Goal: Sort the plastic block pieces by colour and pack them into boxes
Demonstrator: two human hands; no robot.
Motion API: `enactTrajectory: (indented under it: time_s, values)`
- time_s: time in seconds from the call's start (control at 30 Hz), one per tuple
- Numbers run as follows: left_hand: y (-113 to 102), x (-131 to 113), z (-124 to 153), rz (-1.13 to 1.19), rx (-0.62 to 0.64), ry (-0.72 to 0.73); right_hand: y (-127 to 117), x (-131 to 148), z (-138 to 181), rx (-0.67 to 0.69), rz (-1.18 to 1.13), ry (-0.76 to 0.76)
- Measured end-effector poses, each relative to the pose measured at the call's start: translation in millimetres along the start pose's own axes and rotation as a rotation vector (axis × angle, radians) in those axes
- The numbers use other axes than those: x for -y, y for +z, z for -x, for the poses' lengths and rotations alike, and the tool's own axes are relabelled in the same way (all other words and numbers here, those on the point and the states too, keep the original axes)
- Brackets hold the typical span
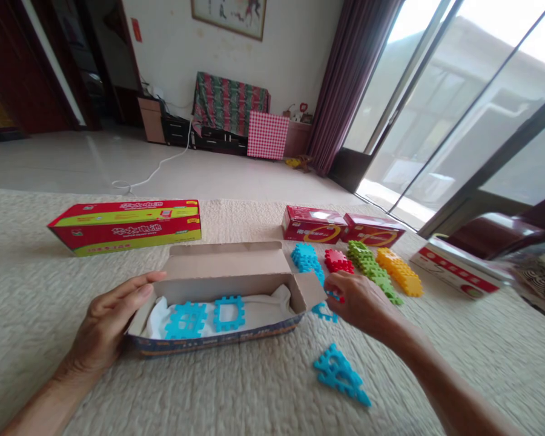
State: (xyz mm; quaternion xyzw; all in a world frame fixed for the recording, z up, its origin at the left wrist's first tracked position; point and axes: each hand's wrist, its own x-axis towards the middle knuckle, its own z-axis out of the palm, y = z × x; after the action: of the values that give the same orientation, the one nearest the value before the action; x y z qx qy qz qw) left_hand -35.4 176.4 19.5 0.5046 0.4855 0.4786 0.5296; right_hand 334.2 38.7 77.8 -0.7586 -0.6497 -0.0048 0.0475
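My left hand [109, 312] grips the left end of an open cardboard box [227, 345], its thumb and fingers at the side flap. White lining [266, 309] covers the box's inside. On it lie a blue interlocking tile [187, 321] with a patterned middle and a blue square frame tile [229, 313]. Just off the box's right flap, my right hand [361, 303] has its fingers curled together over blue and red bits; what they pinch is mostly hidden. A blue tile [326, 312] shows beneath this hand. Nearer me rests a triangular blue piece [341, 373].
Behind my right hand are blue tiles [306, 259], red tiles [338, 260], a green row [373, 270] and a yellow row [399, 271]. Red boxes [315, 225] stand beyond, a long red-yellow box [127, 227] at left, a white-red box [461, 266] at right.
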Motion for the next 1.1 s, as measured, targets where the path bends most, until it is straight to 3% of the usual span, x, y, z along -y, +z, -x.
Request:
enactTrajectory:
  time_s: [0.1, 0.2, 0.27, 0.33, 0.5, 0.6, 0.77, 1.1]
  values:
    - [1.7, -1.6, 2.1, 0.014, 0.015, 0.011, -19.3, -13.4, 4.2, -0.101, 0.012, 0.037]
    - [0.7, -0.2, 0.9, 0.028, 0.084, 0.011, -41.9, -18.9, 3.6, -0.337, 0.016, 0.057]
    - [-0.7, 1.8, -0.9, 0.026, 0.102, 0.034, -54.2, -9.8, -1.9, -0.45, -0.023, 0.001]
    - [-1.6, 3.2, -2.1, 0.017, 0.104, 0.058, -61.1, 10.4, -10.5, -0.478, -0.078, -0.089]
    - [-0.5, 1.9, -1.8, 0.015, 0.112, 0.069, -55.6, 75.5, -28.6, -0.359, -0.201, -0.318]
    - [-0.4, 2.3, -2.3, -0.001, 0.113, 0.09, -45.9, 96.8, -29.6, -0.223, -0.223, -0.436]
    - [-1.1, 4.5, -3.2, -0.009, 0.124, 0.115, -28.3, 100.6, -27.9, -0.056, -0.19, -0.493]
    - [0.5, 2.2, -1.7, 0.007, 0.118, 0.108, -19.9, 101.8, -39.4, 0.073, -0.041, -0.463]
